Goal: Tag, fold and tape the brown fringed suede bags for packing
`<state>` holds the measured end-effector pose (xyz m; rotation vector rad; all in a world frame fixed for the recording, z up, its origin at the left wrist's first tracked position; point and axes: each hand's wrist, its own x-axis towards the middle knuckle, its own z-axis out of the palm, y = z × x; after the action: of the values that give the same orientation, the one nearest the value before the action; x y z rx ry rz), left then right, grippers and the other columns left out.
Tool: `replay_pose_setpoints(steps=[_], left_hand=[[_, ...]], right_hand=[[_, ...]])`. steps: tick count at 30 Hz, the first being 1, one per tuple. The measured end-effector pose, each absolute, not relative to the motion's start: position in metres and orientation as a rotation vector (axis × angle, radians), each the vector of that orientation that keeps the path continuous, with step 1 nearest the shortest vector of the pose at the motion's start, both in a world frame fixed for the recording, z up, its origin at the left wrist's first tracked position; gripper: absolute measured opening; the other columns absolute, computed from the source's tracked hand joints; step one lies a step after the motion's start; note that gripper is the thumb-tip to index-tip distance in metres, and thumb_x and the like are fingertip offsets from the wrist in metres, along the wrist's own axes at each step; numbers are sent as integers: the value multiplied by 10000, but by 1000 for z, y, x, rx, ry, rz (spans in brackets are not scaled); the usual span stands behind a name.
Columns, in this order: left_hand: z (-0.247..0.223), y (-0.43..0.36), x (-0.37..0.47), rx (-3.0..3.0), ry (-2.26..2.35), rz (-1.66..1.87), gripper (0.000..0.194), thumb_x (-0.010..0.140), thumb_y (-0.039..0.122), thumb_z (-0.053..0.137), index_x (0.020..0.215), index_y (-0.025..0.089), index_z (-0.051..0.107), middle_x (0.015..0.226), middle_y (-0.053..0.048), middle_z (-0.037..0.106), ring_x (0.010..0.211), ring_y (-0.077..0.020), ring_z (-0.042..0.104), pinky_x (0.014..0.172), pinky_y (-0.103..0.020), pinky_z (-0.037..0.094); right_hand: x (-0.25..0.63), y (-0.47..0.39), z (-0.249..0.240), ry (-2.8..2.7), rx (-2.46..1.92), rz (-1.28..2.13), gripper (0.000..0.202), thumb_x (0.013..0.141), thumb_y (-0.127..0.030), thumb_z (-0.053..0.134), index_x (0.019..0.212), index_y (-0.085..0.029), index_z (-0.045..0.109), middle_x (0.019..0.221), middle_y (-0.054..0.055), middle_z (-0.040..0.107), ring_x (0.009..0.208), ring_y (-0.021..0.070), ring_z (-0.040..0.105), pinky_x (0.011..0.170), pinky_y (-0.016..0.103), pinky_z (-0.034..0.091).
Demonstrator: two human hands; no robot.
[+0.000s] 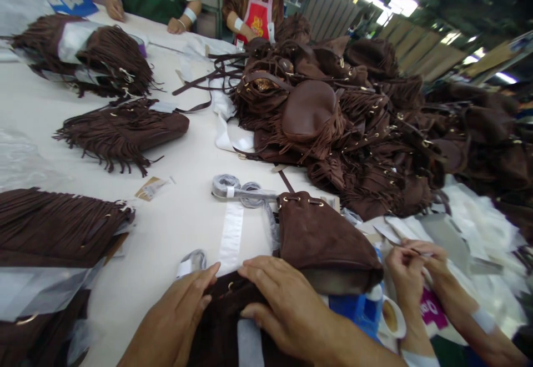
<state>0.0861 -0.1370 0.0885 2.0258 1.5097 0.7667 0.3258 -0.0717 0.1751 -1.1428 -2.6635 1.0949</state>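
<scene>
A dark brown suede bag (214, 331) lies at the table's front edge, below both my hands. My left hand (172, 314) rests along its left side with fingers stretched out. Across its top right lies my right hand (287, 306), flat, the thumb apart from the fingers. A gold eyelet and a whitish strip (250, 343) show on the bag between my hands. Just beyond my right hand stands another brown drawstring bag (322, 239) with gold eyelets. Wrapped, coiled straps (226, 185) and a white paper strip (232, 231) lie ahead of my fingers.
A large heap of brown fringed bags (310, 111) fills the back right. More fringed bags (125, 128) lie at left, some in plastic. At right, a co-worker's hands (410, 267) pinch something small near a tape roll (391, 317). Two people stand across the table (187, 134).
</scene>
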Motion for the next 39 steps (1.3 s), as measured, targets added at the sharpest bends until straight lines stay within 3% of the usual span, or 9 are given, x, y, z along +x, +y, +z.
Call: replay_pose_setpoints(steps=[5, 9, 15, 19, 23, 26, 30, 34, 39], left_hand=[[80, -169, 48, 2060, 1825, 820, 427, 941, 339, 490, 1360, 257, 490, 1310, -64, 616, 1199, -203, 597, 1032, -286, 476], [70, -186, 30, 1767, 1841, 694, 374, 916, 387, 552, 1274, 279, 534, 1259, -56, 631, 1079, -194, 654, 903, -254, 549], [64, -173, 38, 1231, 1365, 691, 405, 911, 436, 561, 1298, 316, 573, 1477, -52, 461, 1363, -264, 451, 1101, -367, 425], [64, -159, 51, 872, 1002, 782, 501, 845, 479, 651, 1307, 304, 562, 1493, -64, 410, 1356, -299, 442, 1094, -426, 421], [75, -147, 55, 889, 957, 754, 453, 823, 434, 690, 1235, 271, 599, 1454, -72, 446, 1332, -297, 436, 1082, -409, 411], [89, -137, 52, 966, 981, 663, 473, 833, 421, 679, 1270, 264, 589, 1344, -77, 542, 1239, -277, 499, 1043, -378, 429], [99, -127, 48, 1007, 966, 581, 454, 815, 425, 691, 1238, 272, 624, 1189, -52, 626, 1085, -243, 570, 958, -335, 467], [94, -124, 46, 1051, 966, 591, 430, 763, 486, 718, 1124, 254, 692, 1154, -58, 637, 1067, -259, 579, 959, -357, 479], [88, -123, 44, 1159, 1014, 533, 354, 781, 504, 665, 983, 220, 726, 1047, -66, 667, 998, -257, 603, 918, -369, 513]], right_hand=[[299, -41, 162, -2791, -1117, 1541, 600, 823, -680, 611, 1202, -215, 650, 1031, 70, 722, 948, 243, 663, 792, 297, 473], [287, -31, 146, -2768, -1092, 1856, 507, 754, -657, 692, 1030, -232, 726, 831, -8, 716, 754, 166, 641, 609, 211, 392], [287, -19, 139, -2554, -900, 2199, 369, 800, -495, 722, 1040, -215, 723, 892, -39, 701, 846, 136, 630, 696, 171, 409], [277, -14, 142, -2728, -992, 2181, 431, 756, -527, 740, 1050, -213, 710, 871, -26, 679, 776, 142, 602, 636, 187, 405], [260, -14, 143, -2974, -1065, 2120, 510, 692, -637, 734, 951, -197, 722, 725, -25, 604, 650, 137, 541, 542, 202, 368], [256, -17, 140, -2888, -1029, 2161, 448, 696, -605, 759, 920, -218, 734, 712, -42, 573, 674, 125, 538, 566, 186, 367], [268, -22, 135, -2606, -923, 2310, 396, 742, -553, 758, 992, -247, 744, 714, -68, 578, 704, 103, 565, 605, 153, 375], [279, -27, 130, -2449, -819, 2339, 385, 813, -524, 712, 1088, -256, 731, 815, -65, 652, 794, 110, 610, 681, 147, 400], [282, -25, 135, -2531, -879, 2259, 369, 801, -548, 713, 925, -202, 744, 708, -67, 599, 677, 88, 556, 601, 148, 370]])
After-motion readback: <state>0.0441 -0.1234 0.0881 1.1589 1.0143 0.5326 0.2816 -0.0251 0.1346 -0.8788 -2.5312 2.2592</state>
